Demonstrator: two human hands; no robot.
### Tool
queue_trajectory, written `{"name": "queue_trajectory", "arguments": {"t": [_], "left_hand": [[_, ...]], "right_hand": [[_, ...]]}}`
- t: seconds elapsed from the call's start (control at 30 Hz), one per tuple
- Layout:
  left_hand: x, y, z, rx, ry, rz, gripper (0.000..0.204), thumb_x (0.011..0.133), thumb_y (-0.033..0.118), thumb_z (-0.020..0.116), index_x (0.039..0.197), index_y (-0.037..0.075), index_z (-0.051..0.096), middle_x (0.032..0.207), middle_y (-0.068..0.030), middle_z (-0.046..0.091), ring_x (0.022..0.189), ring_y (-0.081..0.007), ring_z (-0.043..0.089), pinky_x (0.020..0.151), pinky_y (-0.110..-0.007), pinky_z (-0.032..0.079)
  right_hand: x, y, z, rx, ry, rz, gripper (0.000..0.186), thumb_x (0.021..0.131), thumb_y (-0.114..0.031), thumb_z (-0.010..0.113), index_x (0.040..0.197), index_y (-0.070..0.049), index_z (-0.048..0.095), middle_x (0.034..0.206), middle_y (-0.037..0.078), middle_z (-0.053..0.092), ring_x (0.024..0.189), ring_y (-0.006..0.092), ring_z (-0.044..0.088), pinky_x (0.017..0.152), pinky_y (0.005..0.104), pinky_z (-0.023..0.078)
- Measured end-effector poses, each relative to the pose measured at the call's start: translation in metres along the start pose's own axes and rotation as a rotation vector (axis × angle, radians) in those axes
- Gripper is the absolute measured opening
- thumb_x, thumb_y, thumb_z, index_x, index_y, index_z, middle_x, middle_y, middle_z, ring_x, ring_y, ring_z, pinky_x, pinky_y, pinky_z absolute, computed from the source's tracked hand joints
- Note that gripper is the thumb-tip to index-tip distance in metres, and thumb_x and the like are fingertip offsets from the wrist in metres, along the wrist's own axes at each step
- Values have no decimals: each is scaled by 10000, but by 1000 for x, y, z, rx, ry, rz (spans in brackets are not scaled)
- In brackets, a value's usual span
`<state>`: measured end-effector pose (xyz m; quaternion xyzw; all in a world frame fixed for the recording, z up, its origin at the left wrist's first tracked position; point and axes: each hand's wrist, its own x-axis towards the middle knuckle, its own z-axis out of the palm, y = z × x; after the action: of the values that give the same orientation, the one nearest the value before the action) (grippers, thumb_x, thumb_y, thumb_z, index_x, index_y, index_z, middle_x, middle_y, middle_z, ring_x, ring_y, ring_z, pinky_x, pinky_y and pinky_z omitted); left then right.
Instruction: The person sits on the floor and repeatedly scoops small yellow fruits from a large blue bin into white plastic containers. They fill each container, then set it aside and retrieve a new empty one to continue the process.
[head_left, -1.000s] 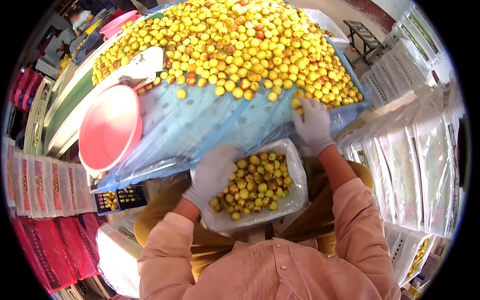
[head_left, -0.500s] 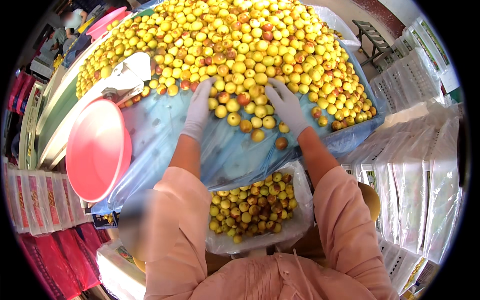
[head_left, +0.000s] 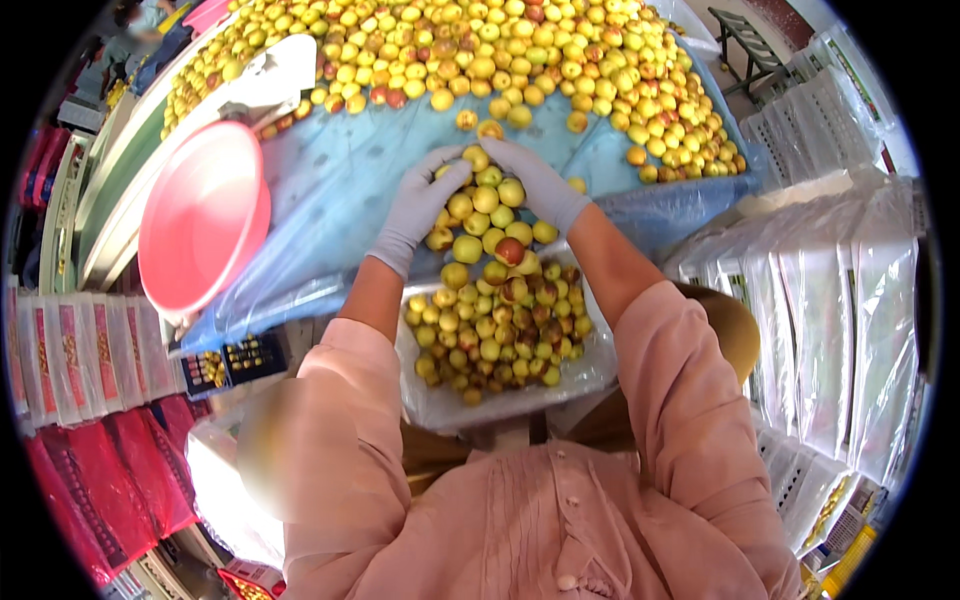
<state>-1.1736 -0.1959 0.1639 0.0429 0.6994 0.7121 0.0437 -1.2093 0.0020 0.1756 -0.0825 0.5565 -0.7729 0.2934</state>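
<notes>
My left hand (head_left: 422, 205) and my right hand (head_left: 541, 182), both in pale gloves, curve around the far side and flanks of a loose batch of jujubes (head_left: 484, 200). These fruits are round, yellow-green, some with red-brown patches. Neither hand is closed; the fingers are bent inward and their tips come near each other behind the batch. The batch lies at the near edge of the blue plastic sheet (head_left: 335, 185), some fruit spilling over it. Directly below, against my body, sits a plastic-lined box (head_left: 600, 372) holding many jujubes.
A large heap of jujubes (head_left: 470, 60) covers the far part of the table. At left stand a pink basin (head_left: 200, 220) and a white machine part (head_left: 285, 70). Stacked plastic-wrapped crates (head_left: 800, 330) rise at right. Red-wrapped crates (head_left: 115, 485) are low at left.
Both hands have drawn back toward me from the heap, bringing a batch of jujubes to the table's near edge. A gap of bare blue sheet shows behind them.
</notes>
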Motion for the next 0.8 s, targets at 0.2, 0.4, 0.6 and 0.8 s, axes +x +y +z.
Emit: {"name": "queue_trajectory", "arguments": {"t": [0.2, 0.4, 0.6, 0.8], "left_hand": [[-96, 8, 20, 563, 72, 343, 352, 894, 156, 768, 1225, 69, 686, 1206, -142, 690, 1121, -274, 662, 966, -369, 537], [-192, -52, 19, 986, -105, 381, 388, 902, 106, 712, 1286, 98, 657, 1383, -182, 595, 1271, -400, 576, 1084, -455, 482], [-215, -86, -15, 1126, 190, 214, 449, 1003, 248, 591, 1404, 49, 564, 1483, -230, 519, 1403, -447, 447, 1207, -534, 324], [-225, -108, 0, 1167, 380, 174, 593, 1020, 340, 578, 1525, 47, 475, 1589, -270, 410, 1492, -460, 353, 1234, -549, 268]], "right_hand": [[-47, 39, 20, -563, -46, -299, 447, 938, -326, 697, 1289, -53, 647, 1141, 93, 711, 1029, 222, 668, 948, 357, 518], [-151, 100, 21, -1310, -163, -550, 476, 942, -291, 674, 1370, -93, 609, 1392, 179, 586, 1275, 416, 550, 1057, 491, 476], [-193, 168, 0, -1579, 68, -375, 742, 985, -473, 590, 1562, -41, 415, 1610, 270, 365, 1497, 456, 327, 1242, 550, 234], [-186, 196, 88, -1619, -84, -445, 765, 982, -561, 541, 1554, -62, 441, 1611, 251, 382, 1505, 475, 315, 1250, 600, 185]]}}
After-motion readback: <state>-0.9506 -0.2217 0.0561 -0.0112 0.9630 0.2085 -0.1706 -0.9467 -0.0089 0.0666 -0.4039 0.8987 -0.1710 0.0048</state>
